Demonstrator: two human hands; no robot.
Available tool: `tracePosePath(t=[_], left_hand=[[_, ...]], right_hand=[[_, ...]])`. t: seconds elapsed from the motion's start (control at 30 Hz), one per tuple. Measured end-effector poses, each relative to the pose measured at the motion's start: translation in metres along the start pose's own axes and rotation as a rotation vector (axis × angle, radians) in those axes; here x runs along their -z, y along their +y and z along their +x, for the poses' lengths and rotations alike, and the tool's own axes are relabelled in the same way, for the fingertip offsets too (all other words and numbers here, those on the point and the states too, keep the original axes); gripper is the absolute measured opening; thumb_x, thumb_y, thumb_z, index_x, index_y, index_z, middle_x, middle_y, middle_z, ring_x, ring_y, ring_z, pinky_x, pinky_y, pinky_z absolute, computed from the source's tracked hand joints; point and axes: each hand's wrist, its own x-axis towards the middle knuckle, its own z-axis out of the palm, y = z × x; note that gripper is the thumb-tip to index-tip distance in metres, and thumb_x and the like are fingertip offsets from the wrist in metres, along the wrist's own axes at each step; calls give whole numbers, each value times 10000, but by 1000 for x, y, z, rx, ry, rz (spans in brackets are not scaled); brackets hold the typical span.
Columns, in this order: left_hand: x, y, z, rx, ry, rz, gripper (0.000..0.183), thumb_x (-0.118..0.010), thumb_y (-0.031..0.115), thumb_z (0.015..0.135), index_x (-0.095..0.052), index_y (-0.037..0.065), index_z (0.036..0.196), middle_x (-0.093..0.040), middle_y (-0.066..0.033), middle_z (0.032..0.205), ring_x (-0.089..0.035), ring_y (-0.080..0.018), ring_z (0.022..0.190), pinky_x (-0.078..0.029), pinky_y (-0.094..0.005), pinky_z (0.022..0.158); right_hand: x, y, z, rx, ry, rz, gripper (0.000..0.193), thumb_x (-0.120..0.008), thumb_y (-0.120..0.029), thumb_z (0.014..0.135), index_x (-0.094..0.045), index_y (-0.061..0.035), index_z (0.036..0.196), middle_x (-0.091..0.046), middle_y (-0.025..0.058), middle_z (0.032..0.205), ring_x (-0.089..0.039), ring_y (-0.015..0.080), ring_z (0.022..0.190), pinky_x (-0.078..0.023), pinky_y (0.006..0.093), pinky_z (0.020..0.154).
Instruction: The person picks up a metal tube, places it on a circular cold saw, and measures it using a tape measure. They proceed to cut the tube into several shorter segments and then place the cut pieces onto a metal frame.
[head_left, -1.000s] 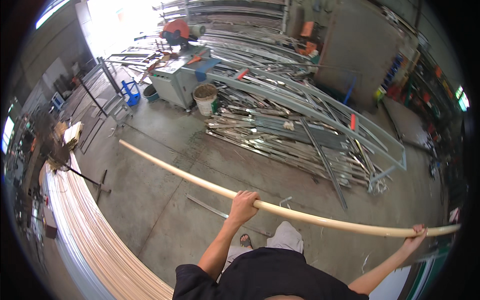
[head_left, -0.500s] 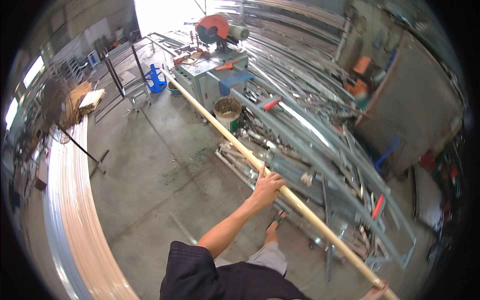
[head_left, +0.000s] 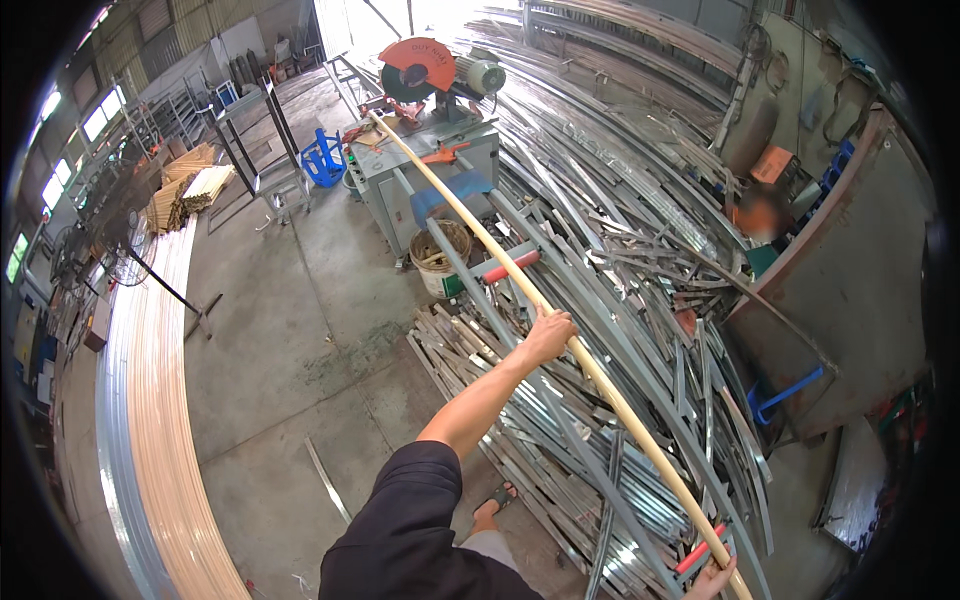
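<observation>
A long beige pole [head_left: 622, 408] runs slantwise from the lower right up to the chop saw's table. My left hand [head_left: 549, 335] is wrapped round its middle, arm stretched forward. Near the lower edge my right hand [head_left: 712, 578] grips the pole's near end, only partly in view. Beneath the pole lies a grey steel roller stand [head_left: 570, 425] with red rollers [head_left: 511, 266]. The pole's far end reaches the saw table [head_left: 385, 172], below the orange-guarded chop saw [head_left: 420, 68]. Whether it rests on the rollers I cannot tell.
Heaps of metal bars [head_left: 520, 470] lie around and under the stand. A bucket of scraps [head_left: 440, 262] stands by the saw table, near a blue plastic stool [head_left: 323, 158]. Long beige strips [head_left: 165, 400] line the floor at left; a rusty metal sheet [head_left: 840, 290] leans at right.
The pole has shifted right and forward, from beside the roller stand to above it, its far end now at the saw table. Both hands have kept hold, and my view has turned slightly.
</observation>
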Motion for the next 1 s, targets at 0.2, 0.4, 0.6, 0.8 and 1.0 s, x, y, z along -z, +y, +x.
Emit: tracePosePath(t=[0.2,0.4,0.6,0.8,1.0], left_hand=[[-32,-48,67,59,-54,62,283,-661,14,692,-731,151,930,-602,-42,946,-561,-245,1098,-271,-734,1032],[-53,-88,107,67,14,83,297,-633,-2,685,-729,133,931,-612,-38,943,-568,-253,1100,-277,-715,1049],[-100,-121,157,118,-51,99,278,-609,-10,723,-729,144,921,-639,-36,1005,-567,-239,1140,-279,-713,1060],[-142,-156,173,132,-47,110,235,-599,33,754,-731,133,920,-627,-52,969,-570,-251,1125,-284,-679,1075],[-165,-195,177,118,-15,133,192,-579,90,796,-733,137,901,-610,-64,946,-575,-252,1093,-311,-648,1056]], right_hand=[[-27,56,74,228,-90,-132,325,-507,-265,1000,-598,16,1134,-647,130,1067,-603,251,1082,-466,360,997],[-2,95,149,-244,96,173,366,-548,-227,985,-552,85,1177,-639,195,1140,-609,287,1101,-471,410,1017],[19,163,181,-197,134,115,334,-558,-213,977,-564,74,1147,-648,200,1122,-626,329,1071,-498,447,991],[-2,213,194,-460,231,152,255,-650,-206,921,-612,13,1046,-681,168,1053,-655,315,1029,-533,434,956],[-39,238,197,-665,261,-7,289,-648,-260,927,-623,7,1036,-689,171,1044,-677,297,983,-582,344,858]])
